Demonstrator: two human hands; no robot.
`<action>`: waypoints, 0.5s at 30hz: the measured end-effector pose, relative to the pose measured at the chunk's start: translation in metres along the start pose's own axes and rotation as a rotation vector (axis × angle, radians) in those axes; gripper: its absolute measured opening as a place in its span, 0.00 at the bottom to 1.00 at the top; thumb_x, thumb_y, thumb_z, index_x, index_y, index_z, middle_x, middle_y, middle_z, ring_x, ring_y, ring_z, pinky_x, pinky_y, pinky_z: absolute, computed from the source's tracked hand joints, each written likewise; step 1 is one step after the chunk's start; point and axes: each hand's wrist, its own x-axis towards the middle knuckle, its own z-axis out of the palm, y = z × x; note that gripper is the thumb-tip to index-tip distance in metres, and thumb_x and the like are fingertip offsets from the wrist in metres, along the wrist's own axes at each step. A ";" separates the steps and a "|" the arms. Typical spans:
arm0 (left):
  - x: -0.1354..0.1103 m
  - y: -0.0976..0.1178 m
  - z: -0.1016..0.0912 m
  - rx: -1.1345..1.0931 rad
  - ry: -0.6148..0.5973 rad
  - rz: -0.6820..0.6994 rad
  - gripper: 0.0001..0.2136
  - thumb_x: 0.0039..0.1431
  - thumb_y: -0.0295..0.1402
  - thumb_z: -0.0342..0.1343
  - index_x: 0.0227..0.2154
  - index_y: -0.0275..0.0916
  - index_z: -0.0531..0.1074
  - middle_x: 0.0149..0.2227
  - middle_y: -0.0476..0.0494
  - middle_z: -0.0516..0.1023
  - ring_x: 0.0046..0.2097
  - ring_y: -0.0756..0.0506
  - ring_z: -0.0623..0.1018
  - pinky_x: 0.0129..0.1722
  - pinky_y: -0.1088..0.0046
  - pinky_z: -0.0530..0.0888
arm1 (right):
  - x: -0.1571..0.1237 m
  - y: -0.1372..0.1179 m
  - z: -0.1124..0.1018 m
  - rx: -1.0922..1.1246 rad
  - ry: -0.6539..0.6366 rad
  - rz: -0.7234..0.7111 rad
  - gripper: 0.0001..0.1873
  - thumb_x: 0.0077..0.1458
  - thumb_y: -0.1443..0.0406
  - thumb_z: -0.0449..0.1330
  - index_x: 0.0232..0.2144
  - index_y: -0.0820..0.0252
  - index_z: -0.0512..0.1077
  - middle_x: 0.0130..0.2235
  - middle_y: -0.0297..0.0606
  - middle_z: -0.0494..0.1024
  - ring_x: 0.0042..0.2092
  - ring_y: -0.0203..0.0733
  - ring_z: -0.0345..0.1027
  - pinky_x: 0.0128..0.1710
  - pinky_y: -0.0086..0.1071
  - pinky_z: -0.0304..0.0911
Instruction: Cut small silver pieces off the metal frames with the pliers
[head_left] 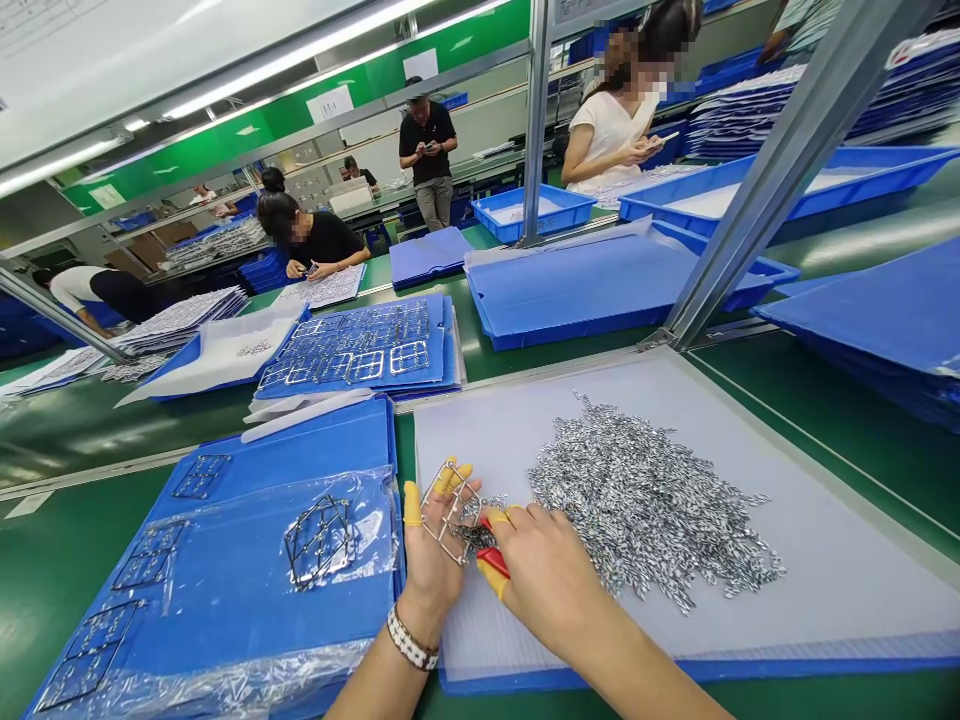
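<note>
My left hand [433, 545], with yellow finger cots, is closed on a small metal grid frame [450, 510] held above the white sheet [825, 540]. My right hand [541, 565] is closed on a red-handled tool [492, 560] whose tip meets the frame. Just to the right, a big pile of small silver metal parts [645, 500] lies on the sheet. On the left, another grid frame [319, 540] rests on clear plastic film over a blue tray [247, 600].
Blue trays holding metal frames [360, 350] and an upturned blue tray [600, 285] sit further back. A slanted aluminium post [757, 190] rises at right. Several other people work or stand at benches behind. Green bench surface [45, 560] shows at left.
</note>
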 end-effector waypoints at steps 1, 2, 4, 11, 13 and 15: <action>0.000 -0.001 -0.001 0.006 0.008 0.013 0.28 0.58 0.55 0.44 0.48 0.38 0.72 0.55 0.35 0.70 0.52 0.40 0.72 0.38 0.70 0.73 | 0.000 0.000 0.001 -0.001 0.000 -0.003 0.13 0.54 0.63 0.57 0.42 0.58 0.72 0.39 0.42 0.77 0.42 0.52 0.68 0.40 0.42 0.55; 0.000 -0.002 -0.001 0.011 0.017 0.024 0.28 0.58 0.55 0.44 0.48 0.38 0.72 0.55 0.35 0.70 0.52 0.40 0.72 0.38 0.70 0.73 | 0.001 -0.001 0.002 -0.005 0.002 -0.006 0.13 0.54 0.63 0.57 0.43 0.58 0.72 0.39 0.42 0.77 0.43 0.52 0.68 0.40 0.42 0.55; 0.000 -0.003 -0.001 0.022 0.035 0.040 0.28 0.58 0.54 0.45 0.47 0.38 0.73 0.55 0.36 0.70 0.52 0.40 0.72 0.38 0.70 0.74 | 0.001 -0.002 0.003 -0.020 0.011 -0.008 0.14 0.54 0.63 0.57 0.44 0.59 0.71 0.38 0.43 0.77 0.42 0.52 0.69 0.39 0.41 0.56; 0.002 -0.001 -0.001 0.043 0.032 0.023 0.29 0.57 0.57 0.43 0.47 0.40 0.72 0.55 0.37 0.69 0.51 0.39 0.71 0.41 0.65 0.74 | -0.003 0.002 0.005 -0.111 0.069 -0.031 0.08 0.51 0.70 0.59 0.35 0.59 0.73 0.31 0.41 0.76 0.35 0.47 0.71 0.33 0.37 0.58; 0.001 -0.005 -0.002 0.107 -0.011 0.042 0.29 0.57 0.57 0.42 0.49 0.41 0.71 0.55 0.37 0.69 0.51 0.39 0.71 0.44 0.62 0.72 | -0.009 0.014 0.009 -0.127 0.133 -0.030 0.07 0.50 0.69 0.59 0.34 0.56 0.73 0.31 0.38 0.76 0.34 0.46 0.71 0.33 0.37 0.59; -0.003 -0.008 -0.001 0.308 -0.098 0.135 0.28 0.57 0.55 0.44 0.52 0.42 0.69 0.53 0.37 0.70 0.51 0.39 0.72 0.49 0.59 0.69 | -0.016 0.035 0.018 -0.141 0.247 -0.066 0.10 0.51 0.65 0.58 0.38 0.55 0.73 0.31 0.38 0.76 0.34 0.46 0.71 0.32 0.37 0.60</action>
